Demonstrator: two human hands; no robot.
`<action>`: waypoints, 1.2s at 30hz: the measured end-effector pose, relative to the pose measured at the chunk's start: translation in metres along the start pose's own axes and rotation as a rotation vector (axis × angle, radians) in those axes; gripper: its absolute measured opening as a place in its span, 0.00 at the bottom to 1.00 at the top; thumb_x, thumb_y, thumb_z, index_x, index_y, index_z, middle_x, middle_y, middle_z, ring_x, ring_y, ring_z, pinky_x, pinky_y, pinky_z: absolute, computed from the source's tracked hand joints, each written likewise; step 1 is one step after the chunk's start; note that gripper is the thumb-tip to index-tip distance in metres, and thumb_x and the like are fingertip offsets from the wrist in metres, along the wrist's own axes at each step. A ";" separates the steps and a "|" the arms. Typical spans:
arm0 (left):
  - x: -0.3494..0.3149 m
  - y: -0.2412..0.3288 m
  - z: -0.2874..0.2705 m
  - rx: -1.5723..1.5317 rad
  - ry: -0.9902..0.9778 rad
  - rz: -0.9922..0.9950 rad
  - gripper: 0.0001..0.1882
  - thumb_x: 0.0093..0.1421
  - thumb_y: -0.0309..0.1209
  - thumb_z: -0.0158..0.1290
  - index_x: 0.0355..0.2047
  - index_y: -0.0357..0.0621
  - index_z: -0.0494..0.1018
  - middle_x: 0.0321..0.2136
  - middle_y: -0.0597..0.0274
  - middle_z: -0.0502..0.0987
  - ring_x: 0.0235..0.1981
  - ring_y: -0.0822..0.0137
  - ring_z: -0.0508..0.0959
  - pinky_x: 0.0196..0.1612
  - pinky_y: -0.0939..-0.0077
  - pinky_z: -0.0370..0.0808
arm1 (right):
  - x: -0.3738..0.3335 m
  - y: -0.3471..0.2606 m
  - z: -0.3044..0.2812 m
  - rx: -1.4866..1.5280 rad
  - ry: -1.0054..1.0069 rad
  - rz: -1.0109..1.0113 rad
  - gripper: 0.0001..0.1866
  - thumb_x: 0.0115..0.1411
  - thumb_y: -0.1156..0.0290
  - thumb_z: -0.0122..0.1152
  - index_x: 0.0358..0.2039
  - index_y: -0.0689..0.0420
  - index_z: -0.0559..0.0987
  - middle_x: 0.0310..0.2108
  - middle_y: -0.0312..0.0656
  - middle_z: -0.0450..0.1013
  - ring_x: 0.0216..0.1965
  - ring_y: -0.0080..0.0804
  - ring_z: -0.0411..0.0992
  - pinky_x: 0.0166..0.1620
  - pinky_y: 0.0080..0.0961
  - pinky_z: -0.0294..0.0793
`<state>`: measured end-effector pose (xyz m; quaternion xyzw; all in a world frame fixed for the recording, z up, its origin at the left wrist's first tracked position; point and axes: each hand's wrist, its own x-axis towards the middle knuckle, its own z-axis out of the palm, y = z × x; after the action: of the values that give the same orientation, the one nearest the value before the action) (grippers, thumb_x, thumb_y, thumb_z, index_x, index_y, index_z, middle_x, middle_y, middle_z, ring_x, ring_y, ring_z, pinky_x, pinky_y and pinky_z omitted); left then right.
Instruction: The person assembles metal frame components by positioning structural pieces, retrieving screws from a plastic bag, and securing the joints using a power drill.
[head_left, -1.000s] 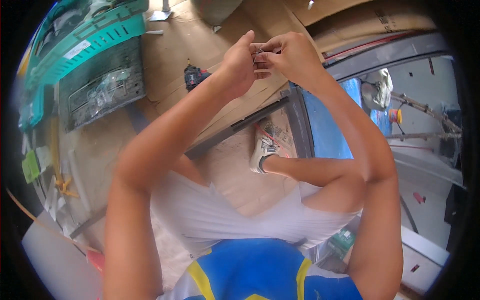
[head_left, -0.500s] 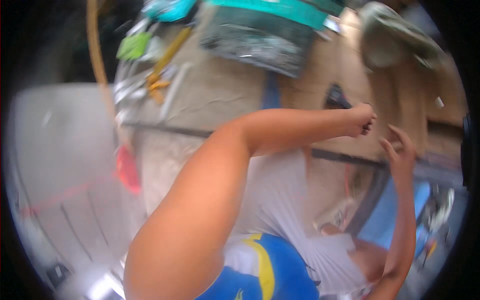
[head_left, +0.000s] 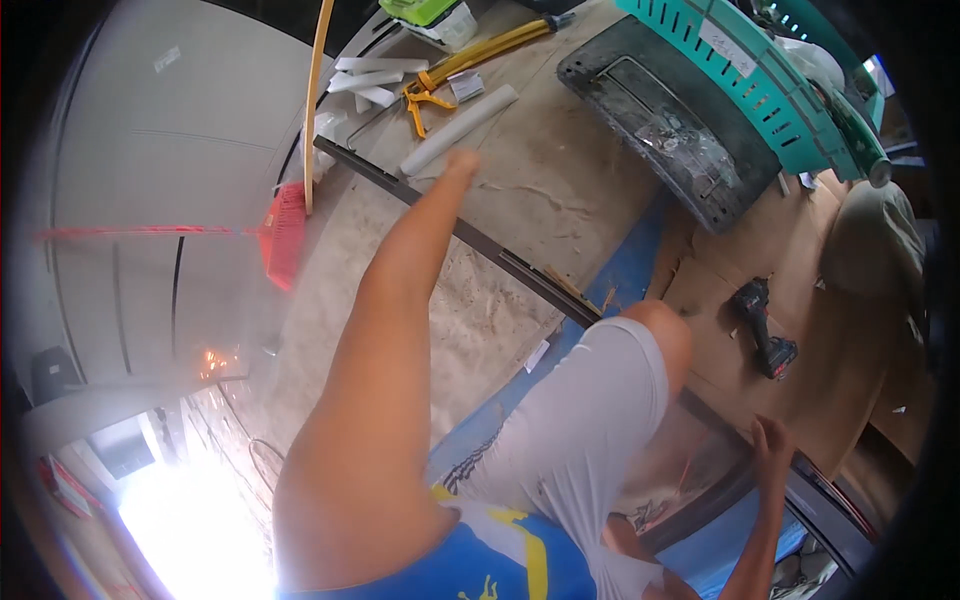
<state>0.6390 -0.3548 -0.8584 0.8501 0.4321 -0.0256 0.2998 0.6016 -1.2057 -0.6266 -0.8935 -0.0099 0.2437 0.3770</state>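
My left hand [head_left: 462,163] reaches out past a long dark bar [head_left: 510,262], beside the lower end of a white tube [head_left: 455,132]. It is small and smeared, so its fingers are not clear. A yellow caulking gun [head_left: 480,58] with an orange handle lies just beyond, with several white pieces [head_left: 375,78] next to it. My right hand [head_left: 770,447] is low on the right near a dark frame edge [head_left: 830,500], fingers up and a little apart, with nothing seen in them. A cordless drill [head_left: 765,328] lies on cardboard above it.
A turquoise basket [head_left: 745,70] stands at the upper right by a scuffed black case [head_left: 670,120]. A red broom [head_left: 284,235] leans at left by a pale panel [head_left: 160,130]. My bent knee [head_left: 662,335] is beside the bar. Orange sparks [head_left: 215,360] and bright light show lower left.
The view has swung to the right. My left hand has gone from above the cardboard near the drill to the white tube on the left; my hands are now far apart.
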 end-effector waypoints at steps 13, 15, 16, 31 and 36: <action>-0.010 0.089 0.011 -0.756 0.352 -0.621 0.29 0.57 0.28 0.54 0.59 0.36 0.61 0.56 0.40 0.69 0.54 0.45 0.74 0.55 0.54 0.74 | -0.065 0.027 -0.027 -0.334 0.029 0.153 0.12 0.63 0.71 0.63 0.40 0.69 0.80 0.33 0.51 0.81 0.36 0.33 0.79 0.44 0.29 0.75; -0.031 0.092 0.011 -0.336 0.334 -0.377 0.34 0.56 0.28 0.55 0.62 0.36 0.59 0.59 0.36 0.64 0.58 0.42 0.70 0.61 0.51 0.69 | -0.053 0.038 -0.024 -0.321 0.023 0.115 0.12 0.63 0.71 0.63 0.40 0.69 0.80 0.33 0.51 0.80 0.37 0.32 0.79 0.44 0.29 0.75; -0.034 0.069 0.005 -0.179 0.330 -0.179 0.34 0.55 0.29 0.56 0.62 0.36 0.59 0.59 0.34 0.62 0.59 0.41 0.68 0.63 0.49 0.66 | -0.034 0.041 -0.016 -0.309 0.007 0.074 0.12 0.64 0.71 0.63 0.40 0.69 0.80 0.33 0.52 0.80 0.37 0.32 0.79 0.45 0.29 0.75; -0.371 0.257 0.156 0.056 -0.877 1.260 0.17 0.60 0.35 0.60 0.47 0.41 0.74 0.42 0.50 0.77 0.49 0.49 0.74 0.52 0.59 0.72 | 0.025 0.081 -0.049 -0.193 0.438 0.104 0.17 0.57 0.66 0.66 0.44 0.62 0.81 0.37 0.56 0.79 0.39 0.51 0.79 0.45 0.38 0.77; -0.405 0.290 0.170 0.054 -0.903 1.409 0.14 0.61 0.35 0.60 0.44 0.42 0.75 0.40 0.50 0.76 0.45 0.48 0.74 0.46 0.57 0.73 | 0.112 0.128 0.000 -0.487 0.547 -0.235 0.21 0.51 0.70 0.64 0.46 0.60 0.77 0.42 0.57 0.75 0.48 0.56 0.73 0.52 0.45 0.73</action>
<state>0.6395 -0.8661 -0.7333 0.8363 -0.3626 -0.1808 0.3694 0.6793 -1.2745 -0.7616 -0.9817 -0.0686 -0.0581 0.1677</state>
